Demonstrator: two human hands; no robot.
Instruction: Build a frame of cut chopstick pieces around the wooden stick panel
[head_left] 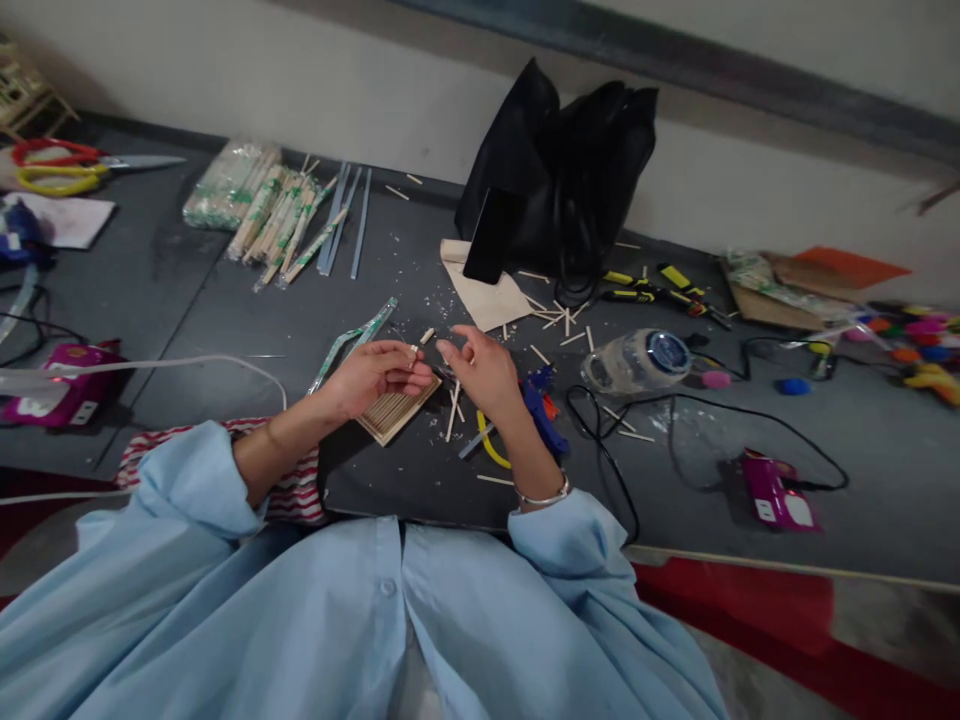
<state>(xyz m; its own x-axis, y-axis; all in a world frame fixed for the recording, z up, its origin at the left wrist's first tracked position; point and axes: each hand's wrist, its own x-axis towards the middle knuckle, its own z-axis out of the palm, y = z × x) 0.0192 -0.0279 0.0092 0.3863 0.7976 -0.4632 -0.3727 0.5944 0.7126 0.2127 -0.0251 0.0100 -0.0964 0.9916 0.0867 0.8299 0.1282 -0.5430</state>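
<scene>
My left hand (pixel 386 373) is closed in a pinch on a short piece of wooden stick (pixel 414 350) that shows at its fingertips. Facing it, my right hand (pixel 482 375) has thumb and forefinger apart, and nothing shows between them. Another short stick piece (pixel 427 336) is just beyond the gap between my hands. Below the left hand lies a small slatted wooden panel (pixel 394 412), partly covered by the fingers. A blue glue gun (pixel 546 412) lies beside my right wrist, partly hidden by the forearm. Loose cut sticks (pixel 454 410) lie between panel and wrist.
Bundles of wrapped chopsticks (pixel 281 215) and glue sticks (pixel 361 222) lie at back left. A black bag (pixel 570 170) stands by the wall, a phone (pixel 493 235) against it. Right are a clear jar (pixel 630 362), cutters (pixel 667 290), a black cable (pixel 600 430) and a purple box (pixel 776 490).
</scene>
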